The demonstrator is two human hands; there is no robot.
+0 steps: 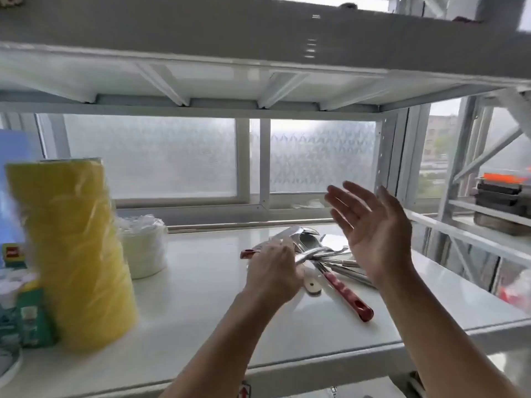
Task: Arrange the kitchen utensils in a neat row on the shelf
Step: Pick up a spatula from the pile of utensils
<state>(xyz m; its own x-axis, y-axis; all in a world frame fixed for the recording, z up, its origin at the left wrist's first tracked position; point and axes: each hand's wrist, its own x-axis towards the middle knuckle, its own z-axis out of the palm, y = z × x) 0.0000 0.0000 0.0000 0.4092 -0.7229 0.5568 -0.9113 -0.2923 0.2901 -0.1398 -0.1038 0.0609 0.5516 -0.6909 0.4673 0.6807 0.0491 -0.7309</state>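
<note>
A jumbled pile of metal utensils (pixel 319 248) lies on the white shelf (pixel 201 300), right of the middle. A red-handled utensil (pixel 347 291) points toward the front edge, another red handle (pixel 247 253) sticks out to the left, and a pale wooden handle (pixel 312 282) lies between them. My left hand (pixel 273 271) rests on the pile with its fingers closed around a metal utensil. My right hand (pixel 370 228) hovers above the right side of the pile, palm facing left, fingers spread, holding nothing.
A tall yellow stack wrapped in clear plastic (pixel 74 248) stands at the left. A bagged stack of white plates (pixel 143 248) sits beside it. Small green boxes (pixel 31 320) are at the far left. Another shelf board (pixel 258 38) hangs close overhead. A neighbouring rack holds dark trays (pixel 500 202).
</note>
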